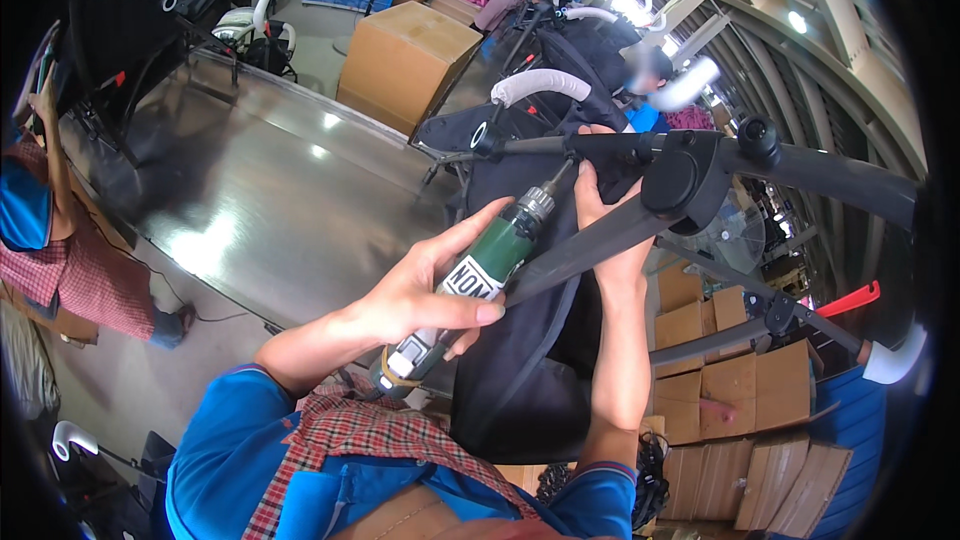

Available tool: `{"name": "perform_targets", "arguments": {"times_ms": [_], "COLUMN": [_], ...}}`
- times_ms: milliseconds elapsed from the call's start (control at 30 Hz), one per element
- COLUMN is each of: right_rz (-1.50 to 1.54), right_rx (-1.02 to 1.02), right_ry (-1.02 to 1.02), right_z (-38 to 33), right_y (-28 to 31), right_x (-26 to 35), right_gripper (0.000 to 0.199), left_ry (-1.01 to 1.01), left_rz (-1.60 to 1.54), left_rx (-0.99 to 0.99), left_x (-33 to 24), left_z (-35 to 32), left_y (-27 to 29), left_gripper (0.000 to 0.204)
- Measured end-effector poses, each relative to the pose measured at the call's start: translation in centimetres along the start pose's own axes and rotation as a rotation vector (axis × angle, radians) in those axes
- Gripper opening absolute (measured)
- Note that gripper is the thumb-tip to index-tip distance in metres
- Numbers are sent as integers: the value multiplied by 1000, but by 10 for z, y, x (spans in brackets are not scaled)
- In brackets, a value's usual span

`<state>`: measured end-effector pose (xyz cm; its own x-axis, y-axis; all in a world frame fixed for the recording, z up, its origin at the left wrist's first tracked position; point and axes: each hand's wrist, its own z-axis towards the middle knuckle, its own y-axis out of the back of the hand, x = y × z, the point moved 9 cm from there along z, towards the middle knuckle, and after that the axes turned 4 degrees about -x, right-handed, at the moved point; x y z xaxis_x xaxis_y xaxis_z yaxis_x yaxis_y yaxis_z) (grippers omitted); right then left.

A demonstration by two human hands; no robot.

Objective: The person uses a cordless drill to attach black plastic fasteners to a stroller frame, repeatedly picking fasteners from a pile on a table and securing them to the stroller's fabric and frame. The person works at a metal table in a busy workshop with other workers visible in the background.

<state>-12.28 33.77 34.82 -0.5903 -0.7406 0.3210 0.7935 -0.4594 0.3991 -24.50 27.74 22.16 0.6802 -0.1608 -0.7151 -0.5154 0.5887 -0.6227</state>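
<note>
My left hand [437,285] is wrapped round a green electric screwdriver [498,245], tilted with its chuck up and to the right. Its bit meets the dark tube of a stroller frame [535,146], or comes very near it; I cannot tell which. Around that same tube, just right of the bit, my right hand [605,195] is closed, thumb on the near side and fingertips showing over the top. A black folding joint [685,175] sits right of that hand, with a thick bar slanting down-left from it. Black fabric [525,340] hangs below the frame.
A shiny metal worktable [270,180] stretches left, with a large cardboard box [408,65] at its far side. Another person in a checked apron [90,275] stands at far left beside a black stroller [125,60]. Flattened cartons [750,390] and a red strap [848,300] are at right.
</note>
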Motion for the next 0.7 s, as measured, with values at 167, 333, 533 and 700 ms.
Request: {"name": "perform_targets", "arguments": {"times_ms": [167, 333, 533, 700], "right_rz": [47, 27, -127, 4], "right_rx": [-36, -45, 95, 53], "right_ry": [-3, -49, -63, 0], "right_z": [-1, -3, -8, -53], "right_y": [0, 3, 14, 86], "right_x": [-3, 2, 9, -3], "right_gripper": [24, 25, 22, 40], "left_ry": [171, 262, 133, 84], "left_rz": [-629, -894, -976, -779], "left_rx": [186, 303, 461, 191], "left_x": [9, 15, 27, 60], "left_z": [1, 3, -4, -47], "left_y": [1, -2, 7, 58], "left_gripper": [76, 66, 57, 56]}}
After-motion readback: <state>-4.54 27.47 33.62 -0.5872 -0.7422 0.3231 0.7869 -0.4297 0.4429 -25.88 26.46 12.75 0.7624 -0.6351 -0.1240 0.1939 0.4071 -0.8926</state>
